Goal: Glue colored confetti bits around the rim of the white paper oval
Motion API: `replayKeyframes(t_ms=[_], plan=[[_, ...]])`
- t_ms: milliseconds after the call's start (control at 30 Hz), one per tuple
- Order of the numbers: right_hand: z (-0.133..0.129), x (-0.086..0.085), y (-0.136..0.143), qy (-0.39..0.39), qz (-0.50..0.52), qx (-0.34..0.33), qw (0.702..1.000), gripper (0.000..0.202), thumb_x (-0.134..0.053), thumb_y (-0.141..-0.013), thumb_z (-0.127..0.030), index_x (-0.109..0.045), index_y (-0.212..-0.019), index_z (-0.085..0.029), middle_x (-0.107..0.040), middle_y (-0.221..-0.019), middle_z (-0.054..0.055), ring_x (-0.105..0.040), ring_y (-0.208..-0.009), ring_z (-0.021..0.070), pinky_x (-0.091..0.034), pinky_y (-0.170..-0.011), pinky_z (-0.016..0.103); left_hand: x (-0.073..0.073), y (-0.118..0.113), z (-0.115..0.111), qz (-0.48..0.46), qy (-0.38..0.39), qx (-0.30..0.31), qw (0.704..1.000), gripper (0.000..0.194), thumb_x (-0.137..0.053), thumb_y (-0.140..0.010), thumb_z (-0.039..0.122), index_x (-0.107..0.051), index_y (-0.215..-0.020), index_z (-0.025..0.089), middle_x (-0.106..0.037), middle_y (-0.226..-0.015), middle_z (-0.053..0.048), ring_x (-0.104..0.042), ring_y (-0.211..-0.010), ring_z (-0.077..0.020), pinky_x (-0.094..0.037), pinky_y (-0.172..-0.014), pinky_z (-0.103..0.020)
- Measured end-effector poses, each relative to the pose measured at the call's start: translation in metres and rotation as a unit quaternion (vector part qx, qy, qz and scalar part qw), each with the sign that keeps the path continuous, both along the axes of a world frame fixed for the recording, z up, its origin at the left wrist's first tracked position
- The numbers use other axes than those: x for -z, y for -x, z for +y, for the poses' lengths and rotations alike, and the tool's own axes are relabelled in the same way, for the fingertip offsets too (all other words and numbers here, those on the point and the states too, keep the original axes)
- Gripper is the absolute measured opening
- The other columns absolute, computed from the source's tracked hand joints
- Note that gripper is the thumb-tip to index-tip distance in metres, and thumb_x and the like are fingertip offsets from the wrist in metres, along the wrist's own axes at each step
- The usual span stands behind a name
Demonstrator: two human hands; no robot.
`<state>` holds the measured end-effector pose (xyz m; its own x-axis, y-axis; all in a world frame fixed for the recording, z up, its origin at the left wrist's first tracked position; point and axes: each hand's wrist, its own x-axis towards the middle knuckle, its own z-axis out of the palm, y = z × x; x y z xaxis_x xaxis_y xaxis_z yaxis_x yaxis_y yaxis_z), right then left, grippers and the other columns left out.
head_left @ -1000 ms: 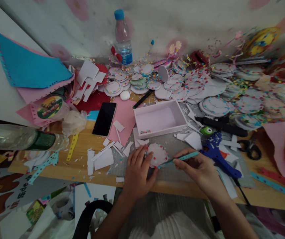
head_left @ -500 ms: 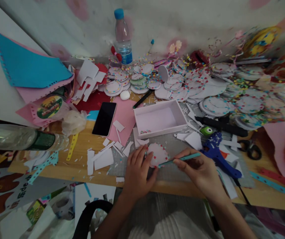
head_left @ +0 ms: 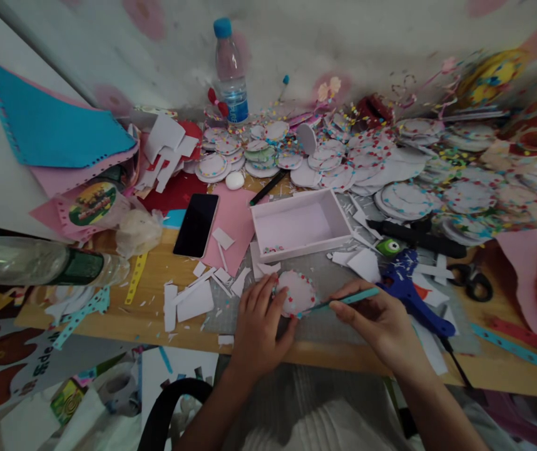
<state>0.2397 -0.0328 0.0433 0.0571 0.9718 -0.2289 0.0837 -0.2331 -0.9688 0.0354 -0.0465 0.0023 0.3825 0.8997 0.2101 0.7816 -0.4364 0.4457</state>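
A round white disc (head_left: pixel 298 294) with small red and blue dots around its rim lies on the grey mat (head_left: pixel 329 329) near the front edge. My left hand (head_left: pixel 263 316) holds the disc from the left, fingers along its side and thumb by its lower edge. Between the thumb and fingers of my right hand (head_left: pixel 374 319) is a slim teal pointed tool (head_left: pixel 355 297), possibly tweezers. Its thin dark tip points left and meets or nearly meets the disc's lower right rim. Just behind the disc stands a shallow white open box (head_left: pixel 301 225).
Dotted white discs (head_left: pixel 409 199) are heaped along the back. A blue glue gun (head_left: pixel 416 297) and black scissors (head_left: pixel 472 282) lie right. Left are a phone (head_left: pixel 196 224), paper scraps (head_left: pixel 196 300) and a bottle on its side (head_left: pixel 38 260). A water bottle (head_left: pixel 231 75) stands at the back.
The tool's tip has drawn back slightly to the right, from over the disc's lower edge to its rim. My left hand and the disc have barely moved.
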Motion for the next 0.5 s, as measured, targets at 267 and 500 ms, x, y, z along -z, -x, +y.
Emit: replayKeyframes(t_ms=[267, 500], plan=[[-0.006, 0.001, -0.014, -0.012, 0.005, 0.010, 1.000, 0.018, -0.072, -0.076, -0.035, -0.062, -0.075, -0.020, -0.058, -0.069, 0.000, -0.053, -0.059, 0.0117, -0.043, -0.051, 0.021, 0.001, 0.001, 0.000, -0.001, 0.004, -0.001, 1.000, 0.040, -0.056, -0.086, 0.026, -0.052, -0.124, 0.015, -0.044, -0.143, -0.016, -0.036, -0.135, -0.0291, -0.032, -0.108, -0.049], [-0.013, -0.010, -0.055, -0.059, -0.010, 0.040, 0.997, 0.035, -0.049, -0.089, -0.044, -0.065, -0.069, -0.021, -0.062, -0.081, 0.005, -0.058, -0.085, 0.0211, -0.046, -0.075, 0.031, 0.002, 0.006, -0.003, -0.051, 0.007, 0.008, 0.999, 0.053, -0.057, -0.084, 0.025, -0.043, -0.135, 0.020, -0.038, -0.148, -0.013, -0.032, -0.137, -0.0298, -0.030, -0.109, -0.052]])
